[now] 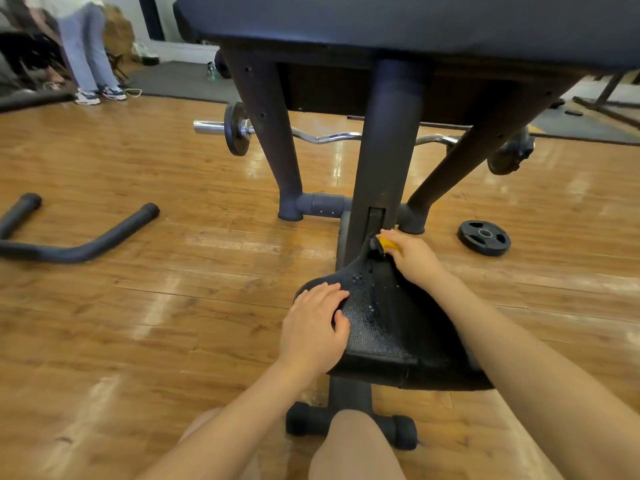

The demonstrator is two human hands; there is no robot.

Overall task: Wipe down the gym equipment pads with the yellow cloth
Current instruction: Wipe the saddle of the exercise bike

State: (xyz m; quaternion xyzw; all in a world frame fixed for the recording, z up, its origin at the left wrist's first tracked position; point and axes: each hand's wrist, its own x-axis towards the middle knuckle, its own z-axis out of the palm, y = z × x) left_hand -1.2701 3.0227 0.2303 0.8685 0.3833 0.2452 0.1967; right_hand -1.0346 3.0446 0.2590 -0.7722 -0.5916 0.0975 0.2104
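Taking the black seat pad (391, 327) as my landmark and reading from its left. On the wooden floor (138, 306) well left of it lies a bent padded bar (86, 249). My left hand (313, 327) rests on the pad's left edge, fingers laid close together over the rim and the thumb on top, steadying it. At the pad's far narrow end, where it meets the upright post (384, 161), my right hand (412, 258) holds the yellow cloth (387, 244) bunched in curled fingers, only a small part showing. Right of the pad, a weight plate (483, 237) lies flat on the floor.

Progress, as I judge it: droplets still bead on the seat pad, so wiping looks unfinished; the large upper pad (415, 22) above appears untouched. No containers are in view.
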